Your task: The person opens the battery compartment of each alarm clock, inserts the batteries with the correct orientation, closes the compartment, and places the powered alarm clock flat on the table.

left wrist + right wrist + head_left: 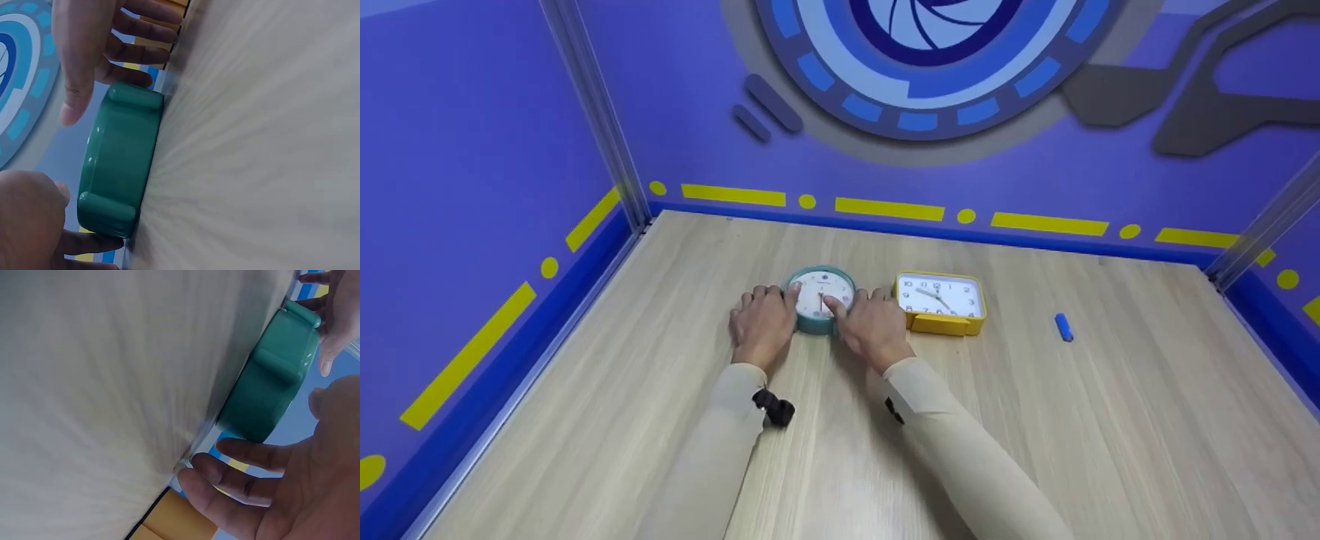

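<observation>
A round teal-green clock [811,298] with a white face lies face up on the table. At its left side is my left hand [763,326], the thumb over the rim and the fingers fairly straight beside the casing. My right hand [876,326] is at the clock's right side, its thumb above the face and its fingers spread. In the left wrist view, the clock's smooth green side [121,157] shows two raised feet. The right wrist view has the right index finger close to that casing [259,405]; contact is hard to tell.
Just right of the right hand, a yellow rectangular clock [941,324] lies on the table, its face upward. Farther right is a small blue object [1063,328], perhaps a pen cap. Blue-purple panels [697,135] stand along the back and sides of the wooden table [1035,435].
</observation>
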Demonstrator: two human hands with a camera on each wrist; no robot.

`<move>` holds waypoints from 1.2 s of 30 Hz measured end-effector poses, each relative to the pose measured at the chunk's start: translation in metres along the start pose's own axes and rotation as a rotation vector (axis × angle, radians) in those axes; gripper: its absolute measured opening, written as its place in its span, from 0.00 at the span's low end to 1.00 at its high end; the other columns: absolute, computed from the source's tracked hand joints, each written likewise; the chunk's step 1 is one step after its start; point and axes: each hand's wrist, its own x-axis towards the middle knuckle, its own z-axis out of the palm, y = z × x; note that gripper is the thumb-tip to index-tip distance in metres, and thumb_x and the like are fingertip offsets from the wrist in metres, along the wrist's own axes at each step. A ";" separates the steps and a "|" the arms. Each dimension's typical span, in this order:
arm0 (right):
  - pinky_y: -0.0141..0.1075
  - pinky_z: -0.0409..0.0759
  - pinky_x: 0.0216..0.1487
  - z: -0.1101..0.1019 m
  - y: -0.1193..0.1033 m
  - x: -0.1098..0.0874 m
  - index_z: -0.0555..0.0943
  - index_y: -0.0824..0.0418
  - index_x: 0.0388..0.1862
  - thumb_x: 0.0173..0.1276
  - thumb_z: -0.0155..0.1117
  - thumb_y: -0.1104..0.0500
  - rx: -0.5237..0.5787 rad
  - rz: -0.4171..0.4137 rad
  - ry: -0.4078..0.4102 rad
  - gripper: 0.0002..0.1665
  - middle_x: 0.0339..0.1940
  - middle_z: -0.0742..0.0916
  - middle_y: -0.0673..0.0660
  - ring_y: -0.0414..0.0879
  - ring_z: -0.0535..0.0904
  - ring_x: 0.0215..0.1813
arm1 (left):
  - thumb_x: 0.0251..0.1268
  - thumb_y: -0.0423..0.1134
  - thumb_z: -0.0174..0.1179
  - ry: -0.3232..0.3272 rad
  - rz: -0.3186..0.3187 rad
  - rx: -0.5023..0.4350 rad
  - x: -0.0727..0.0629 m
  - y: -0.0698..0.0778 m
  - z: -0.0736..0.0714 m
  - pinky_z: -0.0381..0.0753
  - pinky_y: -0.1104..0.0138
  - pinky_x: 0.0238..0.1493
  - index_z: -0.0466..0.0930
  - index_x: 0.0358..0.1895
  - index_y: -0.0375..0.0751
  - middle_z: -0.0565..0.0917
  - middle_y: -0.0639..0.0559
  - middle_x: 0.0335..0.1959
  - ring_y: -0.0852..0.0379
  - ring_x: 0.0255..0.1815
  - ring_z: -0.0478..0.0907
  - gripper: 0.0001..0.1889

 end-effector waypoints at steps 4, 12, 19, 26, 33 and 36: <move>0.47 0.82 0.53 -0.001 -0.001 -0.007 0.77 0.70 0.68 0.82 0.31 0.25 0.011 -0.009 -0.003 0.54 0.57 0.84 0.69 0.56 0.79 0.48 | 0.88 0.61 0.34 0.005 0.011 -0.007 -0.003 -0.003 -0.003 0.68 0.39 0.64 0.79 0.67 0.31 0.79 0.35 0.64 0.36 0.65 0.72 0.37; 0.48 0.81 0.46 -0.003 -0.001 -0.027 0.81 0.68 0.65 0.83 0.37 0.27 0.016 -0.031 -0.024 0.49 0.45 0.82 0.65 0.56 0.77 0.42 | 0.87 0.60 0.39 0.007 -0.028 -0.066 -0.006 -0.002 -0.010 0.67 0.39 0.64 0.78 0.65 0.30 0.80 0.34 0.61 0.35 0.63 0.73 0.35; 0.48 0.81 0.46 -0.005 0.005 -0.040 0.80 0.67 0.67 0.83 0.41 0.28 0.031 -0.035 -0.040 0.47 0.48 0.82 0.65 0.57 0.78 0.44 | 0.86 0.59 0.46 0.085 -0.027 -0.154 -0.009 0.010 -0.014 0.67 0.39 0.68 0.67 0.75 0.30 0.74 0.34 0.69 0.36 0.71 0.69 0.35; 0.48 0.82 0.45 -0.007 0.011 -0.043 0.80 0.66 0.66 0.81 0.51 0.31 0.068 -0.042 -0.029 0.41 0.50 0.83 0.65 0.56 0.78 0.44 | 0.84 0.55 0.53 0.185 0.050 -0.217 -0.013 0.035 -0.021 0.69 0.42 0.69 0.71 0.73 0.31 0.76 0.35 0.70 0.38 0.72 0.69 0.32; 0.49 0.83 0.52 -0.014 0.025 -0.040 0.79 0.67 0.68 0.82 0.58 0.39 0.204 -0.009 -0.041 0.35 0.59 0.84 0.67 0.55 0.79 0.47 | 0.81 0.52 0.59 0.166 0.112 -0.251 -0.017 0.055 -0.019 0.72 0.48 0.68 0.70 0.74 0.33 0.75 0.37 0.71 0.41 0.71 0.70 0.31; 0.50 0.83 0.50 -0.022 0.035 -0.039 0.81 0.68 0.64 0.82 0.59 0.42 0.268 -0.012 0.007 0.31 0.56 0.85 0.66 0.55 0.81 0.46 | 0.81 0.52 0.60 0.149 0.123 -0.257 -0.019 0.063 -0.017 0.73 0.49 0.68 0.70 0.74 0.33 0.75 0.38 0.71 0.42 0.70 0.71 0.31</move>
